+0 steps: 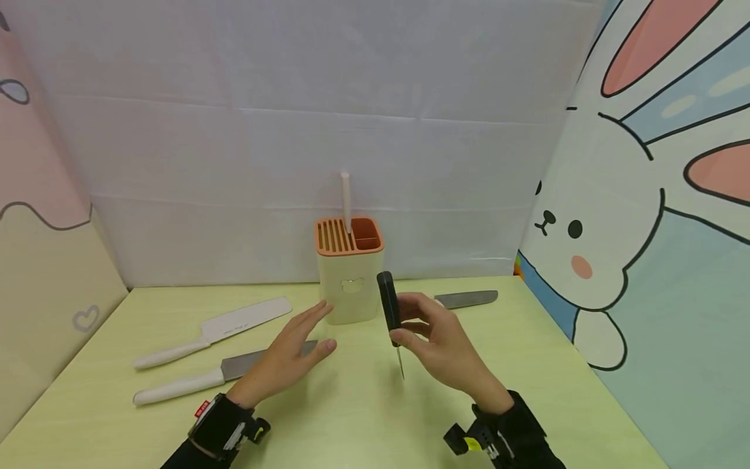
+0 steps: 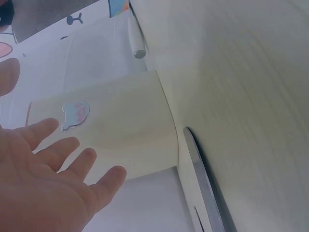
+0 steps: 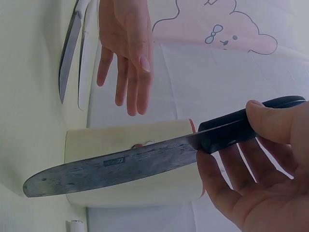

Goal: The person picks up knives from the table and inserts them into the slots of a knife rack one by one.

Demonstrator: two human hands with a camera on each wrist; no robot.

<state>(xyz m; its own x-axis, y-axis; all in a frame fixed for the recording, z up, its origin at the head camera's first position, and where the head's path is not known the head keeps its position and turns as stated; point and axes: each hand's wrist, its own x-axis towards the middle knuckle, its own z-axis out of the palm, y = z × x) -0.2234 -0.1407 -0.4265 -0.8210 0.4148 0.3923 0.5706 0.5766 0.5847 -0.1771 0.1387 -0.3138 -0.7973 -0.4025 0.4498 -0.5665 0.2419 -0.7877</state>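
My right hand (image 1: 438,348) pinches the black handle of a kitchen knife (image 1: 388,303) between thumb and fingers, handle up and blade pointing down. In the right wrist view its broad grey blade (image 3: 111,169) shows whole, with a small stamp near the middle. My left hand (image 1: 284,361) reaches out with straight, spread fingers and holds nothing. Its fingertips overlap the lower front of a cream knife block (image 1: 351,296) in the head view. That block has an orange slotted top, and a white handle (image 1: 346,198) stands up out of it.
At left on the table (image 1: 328,430) lie a white cleaver (image 1: 246,320) and a white-handled knife (image 1: 178,387), its blade partly hidden by my left hand. Another grey-bladed knife (image 1: 469,299) lies at back right. A white curtain (image 1: 263,156) hangs behind the block.
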